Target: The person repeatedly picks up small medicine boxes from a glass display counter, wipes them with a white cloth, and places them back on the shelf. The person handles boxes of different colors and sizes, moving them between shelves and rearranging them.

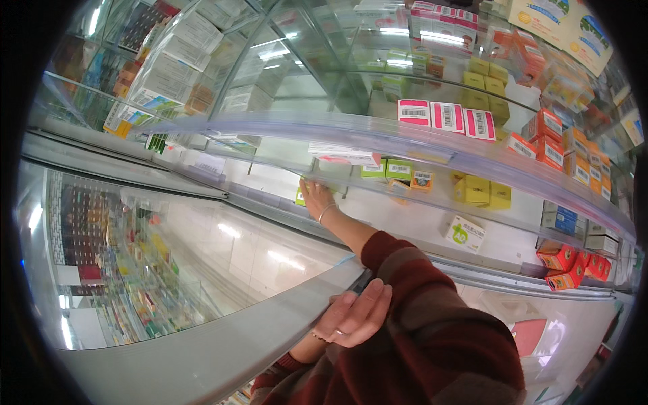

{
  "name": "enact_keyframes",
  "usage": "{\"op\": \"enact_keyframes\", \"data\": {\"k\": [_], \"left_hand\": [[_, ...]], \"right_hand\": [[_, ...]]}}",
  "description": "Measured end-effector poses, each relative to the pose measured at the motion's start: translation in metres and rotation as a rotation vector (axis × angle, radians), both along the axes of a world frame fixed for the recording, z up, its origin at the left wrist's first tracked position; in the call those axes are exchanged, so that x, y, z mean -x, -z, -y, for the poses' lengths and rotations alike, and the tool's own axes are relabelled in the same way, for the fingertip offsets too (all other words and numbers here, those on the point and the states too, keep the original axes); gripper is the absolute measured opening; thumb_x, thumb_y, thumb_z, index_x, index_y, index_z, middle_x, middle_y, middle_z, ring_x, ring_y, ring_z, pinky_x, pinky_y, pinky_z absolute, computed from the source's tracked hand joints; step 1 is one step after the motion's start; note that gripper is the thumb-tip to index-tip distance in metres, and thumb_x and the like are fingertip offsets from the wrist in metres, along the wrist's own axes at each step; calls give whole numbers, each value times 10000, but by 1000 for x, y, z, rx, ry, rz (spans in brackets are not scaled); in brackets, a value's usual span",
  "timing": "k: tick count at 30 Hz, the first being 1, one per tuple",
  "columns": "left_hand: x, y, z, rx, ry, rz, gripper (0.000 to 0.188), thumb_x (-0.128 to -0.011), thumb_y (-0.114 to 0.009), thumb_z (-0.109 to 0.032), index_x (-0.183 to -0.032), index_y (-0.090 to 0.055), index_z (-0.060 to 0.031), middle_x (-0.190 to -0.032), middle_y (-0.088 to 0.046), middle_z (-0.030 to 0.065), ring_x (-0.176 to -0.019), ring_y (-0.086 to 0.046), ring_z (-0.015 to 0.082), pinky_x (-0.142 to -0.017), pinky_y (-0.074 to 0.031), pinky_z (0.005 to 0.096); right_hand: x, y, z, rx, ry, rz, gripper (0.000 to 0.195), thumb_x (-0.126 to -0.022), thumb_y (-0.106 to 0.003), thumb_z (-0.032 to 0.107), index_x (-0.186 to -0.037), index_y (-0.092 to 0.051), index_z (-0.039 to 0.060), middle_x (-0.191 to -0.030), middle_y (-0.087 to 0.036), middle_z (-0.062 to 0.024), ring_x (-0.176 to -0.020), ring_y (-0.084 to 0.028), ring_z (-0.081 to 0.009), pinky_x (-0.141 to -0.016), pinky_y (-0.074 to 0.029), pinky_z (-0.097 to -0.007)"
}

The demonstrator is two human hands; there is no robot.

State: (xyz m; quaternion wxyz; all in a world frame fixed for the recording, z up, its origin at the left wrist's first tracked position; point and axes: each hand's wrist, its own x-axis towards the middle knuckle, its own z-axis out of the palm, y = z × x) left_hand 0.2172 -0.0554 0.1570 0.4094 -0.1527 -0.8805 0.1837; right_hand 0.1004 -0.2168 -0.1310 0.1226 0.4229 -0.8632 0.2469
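My right hand (317, 199) reaches into a glass display cabinet and rests over a small green box (300, 196) on the white bottom shelf (273, 179). Its fingers hide most of the box, and a thin bangle circles the wrist. Lower in the picture, my left hand (357, 315) is curled at the dark edge of a grey-framed cabinet door (283, 309) with a reflective pane. A white box with a green mark (466, 234) lies flat on the shelf, right of my right forearm.
A clear shelf edge (354, 134) crosses above my right hand. Pink-and-white boxes (446, 117) stand on the upper shelf. Below are green boxes (399, 169), yellow boxes (476, 190) and tilted red boxes (564, 266). Stacked white boxes (172, 66) fill the upper left.
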Motion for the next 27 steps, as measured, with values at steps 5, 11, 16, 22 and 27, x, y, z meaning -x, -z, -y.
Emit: {"op": "enact_keyframes", "data": {"k": [5, 11, 16, 22, 27], "left_hand": [[-9, 8, 4, -28, -17, -7, 164, -866, -569, -243, -932, -703, -311, -1077, -674, -148, -1233, -451, 206, -972, -443, 302], [-4, -3, -8, -127, -22, 34, 122, -848, -635, -210, -908, -698, -295, -1028, -675, -145, -1149, -469, 163, -982, -394, 247], [0, -13, -8, -70, -10, 82, 96, -825, -674, -202, -872, -694, -282, -979, -675, -148, -1119, -461, 147, -985, -368, 238], [-4, -6, -9, -115, -40, 69, 110, -838, -649, -185, -896, -695, -267, -996, -669, -142, -1099, -464, 130, -976, -381, 239], [-4, -7, -6, -92, -23, 68, 159, -880, -593, -189, -959, -696, -280, -1056, -663, -136, -1129, -446, 157, -964, -410, 232]], "right_hand": [[5, -51, -95, 149, -437, -33, 534, -769, -685, 131, -1275, -539, 42, -1152, -557, -139, -1081, -558, -299, -947, -463, -416], [84, -46, -192, -151, -54, -65, 397, -875, -568, 192, -1266, -563, 126, -1293, -549, -117, -1237, -503, -320, -1116, -243, -574], [124, -32, -184, -80, 128, -129, 394, -768, -665, 232, -1129, -617, 83, -1064, -573, -89, -977, -599, -286, -786, -464, -465], [134, -43, -183, -59, 13, -125, 488, -631, -793, 327, -1017, -643, 68, -998, -550, -79, -926, -609, -267, -703, -470, -409], [150, -17, -178, -82, -119, -196, 438, -669, -775, 297, -1015, -631, 70, -974, -563, -104, -884, -621, -276, -736, -485, -409]]}}
